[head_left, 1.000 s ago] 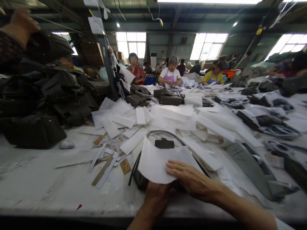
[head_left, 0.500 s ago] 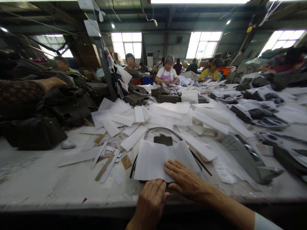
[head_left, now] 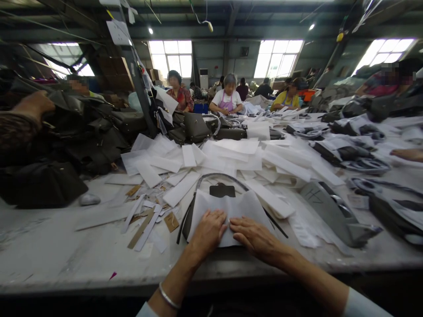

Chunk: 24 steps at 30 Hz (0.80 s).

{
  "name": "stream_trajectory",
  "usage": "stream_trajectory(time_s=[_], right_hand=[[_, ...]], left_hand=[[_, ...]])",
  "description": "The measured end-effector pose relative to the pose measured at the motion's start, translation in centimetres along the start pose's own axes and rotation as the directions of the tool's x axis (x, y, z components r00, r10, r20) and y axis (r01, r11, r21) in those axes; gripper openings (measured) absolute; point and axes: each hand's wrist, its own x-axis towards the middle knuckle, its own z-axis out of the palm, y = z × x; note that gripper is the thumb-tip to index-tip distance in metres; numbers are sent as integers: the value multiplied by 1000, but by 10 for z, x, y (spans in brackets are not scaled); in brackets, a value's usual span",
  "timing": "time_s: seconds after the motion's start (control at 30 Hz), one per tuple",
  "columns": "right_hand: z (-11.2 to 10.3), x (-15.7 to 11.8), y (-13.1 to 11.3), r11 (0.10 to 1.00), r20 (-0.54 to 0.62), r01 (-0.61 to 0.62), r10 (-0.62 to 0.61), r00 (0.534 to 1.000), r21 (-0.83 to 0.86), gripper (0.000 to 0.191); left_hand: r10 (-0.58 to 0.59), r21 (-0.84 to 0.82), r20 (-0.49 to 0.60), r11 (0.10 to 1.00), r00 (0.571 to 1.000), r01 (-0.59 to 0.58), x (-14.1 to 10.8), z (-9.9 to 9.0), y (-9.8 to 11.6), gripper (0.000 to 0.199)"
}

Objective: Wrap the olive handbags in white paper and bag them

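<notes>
On the table [head_left: 82, 259], white sheet [head_left: 228, 204] part-hides bag [head_left: 188, 223].

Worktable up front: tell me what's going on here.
The person's left hand and right hand rest on a white sheet that lies over a dark handbag near the front edge of the table. The bag's handle arches beyond the sheet. Loose white pieces lie behind it. At the left, another person's hand is at a heap of dark bags.

Dark bag [head_left: 187, 223] largely hidden under white sheet [head_left: 246, 204], co-worker's sleeve [head_left: 15, 131] cut off by left edge
</notes>
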Motion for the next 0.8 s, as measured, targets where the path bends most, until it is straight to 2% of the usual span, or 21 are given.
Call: stream_trajectory(time_s=[0.1, 0.23, 0.4, 0.5, 0.6, 0.8], right_hand=[[0, 9, 3, 998, 0, -61, 61, 998, 23, 40], [-5, 28, 4, 968, 10, -251, 251, 968, -13, 31], [0, 41, 0, 936, -99, -332, 322, 941, -113, 21], [6, 40, -3, 922, -117, -342, 326, 938, -179, 21], [10, 40, -3, 913, -98, -298, 282, 954, -279, 22], [7, 48, -5, 894, 13, -211, 235, 972, -396, 25]], left_hand=[[-6, -56, -57, 998, 998, 3, -7, 3, 4, 39], [-3, -63, -113, 998, 994, -4, -7, 2, 7, 26], [-49, 38, -98, 998, 994, 53, -6, 8, 10, 16], [-63, 54, -74, 996, 995, 67, -5, 9, 11, 17], [-91, 60, -35, 994, 995, 93, -4, 6, 14, 18], [-160, 118, 62, 981, 985, 152, 6, -17, 27, 17]])
